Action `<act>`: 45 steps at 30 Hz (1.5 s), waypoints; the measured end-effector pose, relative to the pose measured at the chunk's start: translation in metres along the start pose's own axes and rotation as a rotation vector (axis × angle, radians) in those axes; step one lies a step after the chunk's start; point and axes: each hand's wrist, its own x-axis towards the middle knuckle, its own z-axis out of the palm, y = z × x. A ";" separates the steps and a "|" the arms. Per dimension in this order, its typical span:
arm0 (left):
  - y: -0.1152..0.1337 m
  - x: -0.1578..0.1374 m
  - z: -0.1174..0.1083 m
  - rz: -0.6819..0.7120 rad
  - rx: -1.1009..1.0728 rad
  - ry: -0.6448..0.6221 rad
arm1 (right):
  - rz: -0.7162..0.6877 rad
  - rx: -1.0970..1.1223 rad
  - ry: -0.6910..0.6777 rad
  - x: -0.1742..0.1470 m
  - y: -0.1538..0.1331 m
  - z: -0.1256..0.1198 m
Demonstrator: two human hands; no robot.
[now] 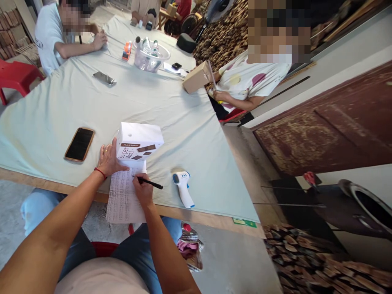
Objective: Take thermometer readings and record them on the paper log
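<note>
My right hand (143, 188) is closed around a black pen (153, 183), its tip at the upper part of a written sheet of paper (124, 196). The sheet overhangs the table's front edge. My left hand (108, 160) lies with fingers stretched out along the left side of a white "Super Meal" box (141, 141), its thumb on the paper. The box stands at the paper's top end. Left of that hand lies a dark phone (79, 144) in an orange-edged case. A white and blue forehead thermometer (183, 189) rests to the right of my right hand.
The table (52, 130) has a pale cloth. Farther back are a clear plastic basin (143, 63) with bottles, another phone (105, 78) and an orange tape dispenser (126, 51). At the right edge, a person holds a cardboard box (196, 77); another person sits at the left.
</note>
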 end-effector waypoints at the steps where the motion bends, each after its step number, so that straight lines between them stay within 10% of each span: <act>1: 0.000 0.000 0.000 0.000 -0.003 0.001 | 0.003 0.002 0.003 0.000 0.000 0.000; 45: -0.014 0.003 0.010 0.072 -0.037 0.054 | 0.045 -0.044 0.038 0.000 0.003 -0.002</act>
